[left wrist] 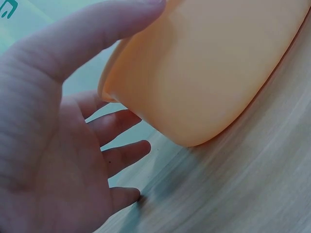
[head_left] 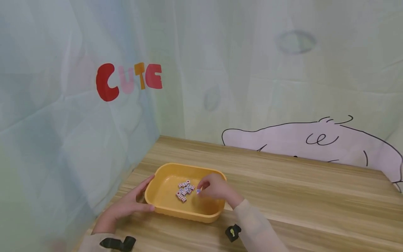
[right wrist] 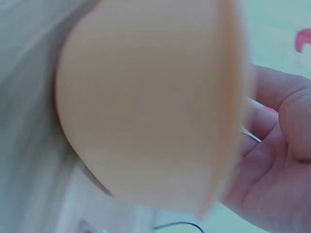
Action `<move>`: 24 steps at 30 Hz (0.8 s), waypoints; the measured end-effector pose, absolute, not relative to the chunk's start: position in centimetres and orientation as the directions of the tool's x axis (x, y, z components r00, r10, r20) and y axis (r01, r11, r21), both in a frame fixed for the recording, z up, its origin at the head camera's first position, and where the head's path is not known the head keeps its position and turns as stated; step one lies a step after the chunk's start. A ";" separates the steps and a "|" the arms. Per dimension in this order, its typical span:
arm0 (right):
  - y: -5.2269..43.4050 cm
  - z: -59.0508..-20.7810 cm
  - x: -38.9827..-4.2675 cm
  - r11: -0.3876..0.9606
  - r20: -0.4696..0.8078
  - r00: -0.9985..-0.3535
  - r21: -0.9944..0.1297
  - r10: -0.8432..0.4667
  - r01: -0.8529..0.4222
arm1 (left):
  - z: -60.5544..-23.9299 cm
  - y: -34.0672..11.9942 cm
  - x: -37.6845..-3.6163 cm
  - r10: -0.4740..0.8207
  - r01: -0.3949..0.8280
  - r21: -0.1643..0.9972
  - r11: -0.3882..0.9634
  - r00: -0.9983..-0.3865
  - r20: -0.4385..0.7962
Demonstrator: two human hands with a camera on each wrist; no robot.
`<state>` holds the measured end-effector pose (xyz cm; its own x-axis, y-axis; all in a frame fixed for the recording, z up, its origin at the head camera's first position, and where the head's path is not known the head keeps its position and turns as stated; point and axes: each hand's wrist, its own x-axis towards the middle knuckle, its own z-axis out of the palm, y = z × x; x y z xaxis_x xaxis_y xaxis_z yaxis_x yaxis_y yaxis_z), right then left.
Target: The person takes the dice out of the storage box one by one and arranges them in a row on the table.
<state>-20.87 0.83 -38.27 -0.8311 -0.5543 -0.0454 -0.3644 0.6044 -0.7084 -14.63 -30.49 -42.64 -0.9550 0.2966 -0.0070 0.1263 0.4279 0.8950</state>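
My head view shows dice (head_left: 185, 190) in yellow tray (head_left: 167, 206); wrist views show only tray wall. Left hand (head_left: 126, 206) fingers straight on tray side. Right hand (head_left: 214, 189) fingers pinch one die (head_left: 198, 191).

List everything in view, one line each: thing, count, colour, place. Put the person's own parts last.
tray: one, yellow-orange, on the table near its left end, by the backdrop.
dice: a small cluster, too small to count exactly, white with red and dark pips, inside the tray.
table: one, light wood grain, under the tray.
backdrop: pale green sheet with red, pink and orange letters "CUTE" and a line-drawn cartoon figure, behind and left of the table.
wrist straps: two, black, one on each sleeve.
left hand: fingers straight, resting against the tray's left outer wall.
right hand: inside the tray, fingers curled, pinching a die beside the cluster.
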 end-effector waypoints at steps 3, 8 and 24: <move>2.2 -37.5 -20.5 0.600 -0.044 -0.843 -0.722 -0.536 -0.345 | -42.7 -30.5 -14.6 0.291 0.124 0.893 0.432 -0.957 -0.008; 4.6 -36.4 -19.7 0.592 -0.010 -0.867 -0.734 -0.499 -0.332 | -42.7 -30.5 -14.6 0.289 0.118 0.893 0.434 -0.957 -0.013; 11.7 -37.5 -19.0 0.584 0.035 -0.895 -0.746 -0.445 -0.320 | -42.4 -30.4 -14.4 0.296 0.107 0.907 0.408 -0.955 -0.020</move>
<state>-19.00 11.73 -37.51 -0.8948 -0.4451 0.0350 -0.3199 0.5843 -0.7458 -14.45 -30.38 -42.37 -0.9551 0.2957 -0.0201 0.1073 0.4079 0.9067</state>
